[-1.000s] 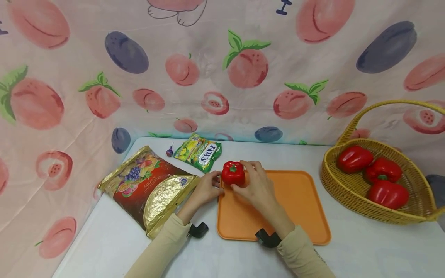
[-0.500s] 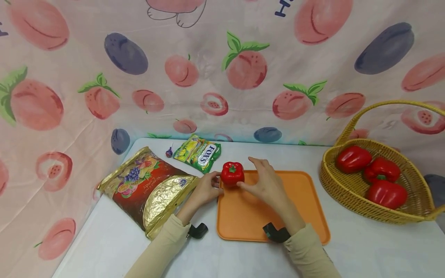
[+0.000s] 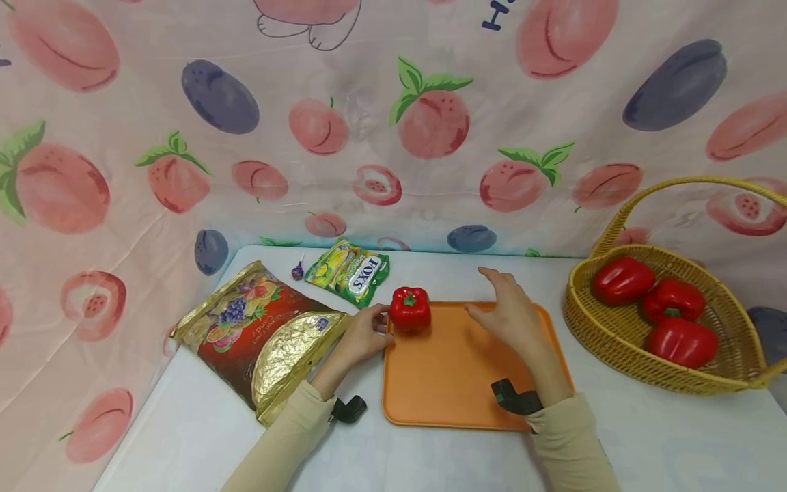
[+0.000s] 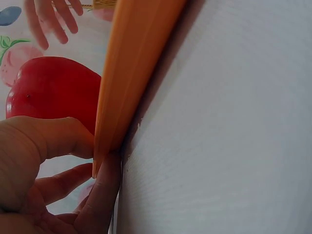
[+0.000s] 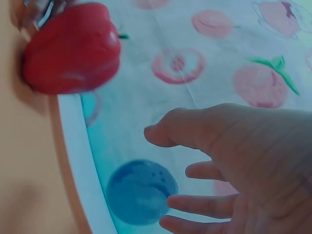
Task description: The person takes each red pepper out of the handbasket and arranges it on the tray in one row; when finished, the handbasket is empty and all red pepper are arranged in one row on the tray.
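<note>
One red bell pepper (image 3: 410, 309) stands on the far left corner of the orange tray (image 3: 455, 383), its green stem facing up. My left hand (image 3: 364, 335) is at that corner, beside the pepper. In the left wrist view, its thumb and fingers (image 4: 105, 195) pinch the tray's rim, the thumb close by the pepper (image 4: 53, 87). Above the tray's right half, my right hand (image 3: 513, 318) holds nothing, its thumb and fingers spread apart. The right wrist view shows a gap between this hand and the pepper (image 5: 73, 53).
A yellow wicker basket (image 3: 605, 348) with several red bell peppers stands right of the tray. On the left lie a large candy bag (image 3: 258, 328), a green Fox's candy packet (image 3: 350, 271) and a lollipop (image 3: 298, 270). A fruit-print cloth (image 3: 381, 102) hangs behind the table.
My right hand has let go of the bell pepper and moved off to the right. The pepper stays on the tray's corner, and my left hand has stayed at the rim.
</note>
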Tool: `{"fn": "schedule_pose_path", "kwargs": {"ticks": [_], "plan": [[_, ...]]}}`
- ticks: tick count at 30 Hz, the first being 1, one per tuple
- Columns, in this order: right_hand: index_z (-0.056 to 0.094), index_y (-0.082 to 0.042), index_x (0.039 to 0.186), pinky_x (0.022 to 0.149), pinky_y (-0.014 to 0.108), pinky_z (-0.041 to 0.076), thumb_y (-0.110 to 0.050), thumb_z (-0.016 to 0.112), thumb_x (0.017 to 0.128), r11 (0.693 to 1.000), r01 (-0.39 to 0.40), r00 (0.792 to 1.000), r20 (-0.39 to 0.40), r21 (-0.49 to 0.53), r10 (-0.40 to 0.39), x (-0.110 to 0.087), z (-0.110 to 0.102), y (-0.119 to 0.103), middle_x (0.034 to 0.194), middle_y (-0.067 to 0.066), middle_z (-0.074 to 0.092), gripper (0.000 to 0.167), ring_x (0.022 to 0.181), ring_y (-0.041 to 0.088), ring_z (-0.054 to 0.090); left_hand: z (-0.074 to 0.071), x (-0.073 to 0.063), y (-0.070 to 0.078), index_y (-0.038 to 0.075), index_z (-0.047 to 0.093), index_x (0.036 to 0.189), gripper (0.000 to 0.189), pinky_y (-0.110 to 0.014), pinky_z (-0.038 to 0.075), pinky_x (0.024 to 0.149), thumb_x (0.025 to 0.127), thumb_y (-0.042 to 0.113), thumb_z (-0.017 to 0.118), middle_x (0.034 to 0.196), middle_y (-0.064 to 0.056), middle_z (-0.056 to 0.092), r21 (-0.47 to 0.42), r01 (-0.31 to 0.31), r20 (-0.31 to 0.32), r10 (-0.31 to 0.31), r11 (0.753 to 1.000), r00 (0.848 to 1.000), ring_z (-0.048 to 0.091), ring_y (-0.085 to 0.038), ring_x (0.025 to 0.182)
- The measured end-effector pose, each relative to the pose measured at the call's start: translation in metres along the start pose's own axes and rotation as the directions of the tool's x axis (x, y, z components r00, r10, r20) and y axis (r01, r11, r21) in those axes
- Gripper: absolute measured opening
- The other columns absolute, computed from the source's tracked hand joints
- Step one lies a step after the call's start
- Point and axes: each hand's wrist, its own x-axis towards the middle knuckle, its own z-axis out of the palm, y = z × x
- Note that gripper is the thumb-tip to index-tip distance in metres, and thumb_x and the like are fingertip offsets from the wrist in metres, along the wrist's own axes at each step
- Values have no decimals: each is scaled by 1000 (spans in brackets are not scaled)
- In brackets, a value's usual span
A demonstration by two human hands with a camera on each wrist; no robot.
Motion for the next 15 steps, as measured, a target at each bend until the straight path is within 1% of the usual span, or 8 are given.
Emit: {"fn": "schedule_pose_path", "kwargs": {"ticks": [8, 13, 15], "plan": [[40, 0, 146, 95, 62, 41, -30, 67, 91, 998, -42, 998, -37, 37, 44, -3, -19, 12, 135, 28, 48, 67, 122, 45, 47, 0, -1, 1, -1, 62, 125, 55, -29, 54, 72, 71, -4, 72, 95, -11, 65, -21, 7, 3, -7, 1000, 1000, 63, -17, 81], [42, 6, 143, 97, 63, 40, -26, 65, 93, 997, -29, 995, -88, 65, 35, -4, -30, 22, 135, 32, 48, 64, 122, 48, 46, 0, -1, 0, -1, 61, 126, 54, -29, 54, 72, 73, -2, 72, 96, -10, 64, -15, 7, 9, -7, 1000, 1000, 62, -17, 81], [43, 8, 141, 97, 63, 40, -25, 65, 93, 997, -25, 992, -121, 71, 33, -5, -35, 27, 134, 33, 49, 62, 121, 49, 47, 0, -1, 0, -1, 62, 126, 53, -29, 54, 72, 73, -2, 72, 96, -10, 64, -13, 4, 6, -4, 1000, 1000, 62, -17, 81]]}}
